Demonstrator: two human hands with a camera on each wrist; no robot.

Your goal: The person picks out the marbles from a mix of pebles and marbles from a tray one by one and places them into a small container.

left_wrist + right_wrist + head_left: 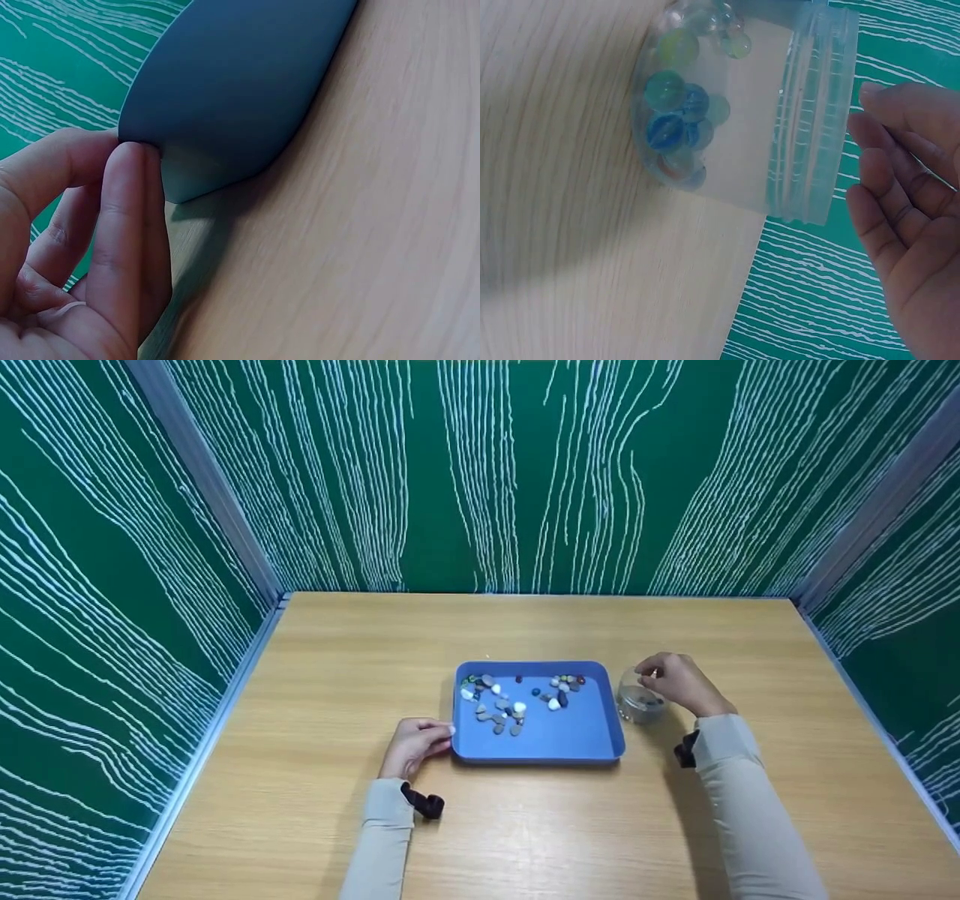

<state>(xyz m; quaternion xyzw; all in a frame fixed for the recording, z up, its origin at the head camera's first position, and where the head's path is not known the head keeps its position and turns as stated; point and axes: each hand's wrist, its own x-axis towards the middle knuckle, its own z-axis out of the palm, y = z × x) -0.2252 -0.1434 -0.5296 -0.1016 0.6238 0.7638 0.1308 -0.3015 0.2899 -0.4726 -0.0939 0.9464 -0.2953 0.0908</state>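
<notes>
A blue rectangular tray (574, 739) lies on the table with pebbles and a few glass marbles in it. My left hand (412, 742) pinches the tray's left rim between thumb and fingers; the left wrist view shows the fingertips on the edge of the tray wall (240, 82). Just right of the tray stands a clear, wide-mouthed jar (742, 135) with a threaded neck. Blue, green and yellowish marbles (666, 131) lie at its bottom. Over the jar's mouth hovers my right hand (919, 180), fingers loosely bent, with nothing visible between them.
White, grey and dark pebbles (519, 707) are spread over the tray's left half and its upper right part. A dark red marble (518, 679) and a teal marble (536, 691) sit among them. Green walls with white lines (525, 472) border the wooden table (337, 660).
</notes>
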